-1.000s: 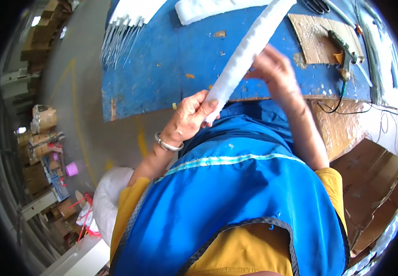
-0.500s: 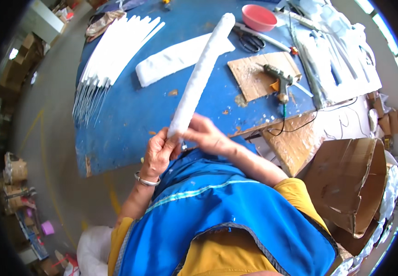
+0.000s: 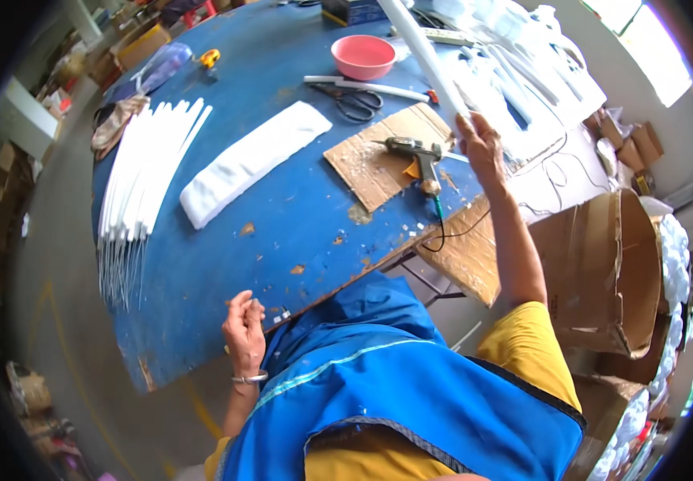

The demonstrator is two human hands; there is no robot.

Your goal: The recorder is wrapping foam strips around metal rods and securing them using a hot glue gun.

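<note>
Right hand (image 3: 479,144) apparently grips white foam rod (image 3: 425,54).

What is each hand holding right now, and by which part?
The right hand grips the long white roll at its near, lower end, raised above the blue table. The left hand holds nothing, resting at the table's near edge.

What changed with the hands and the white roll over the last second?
The left hand let go of the white roll and now rests at the edge of the blue table. The right hand alone keeps the roll, carried out to the right and raised above the glue gun. The scissors and pink bowl stayed put.
</note>
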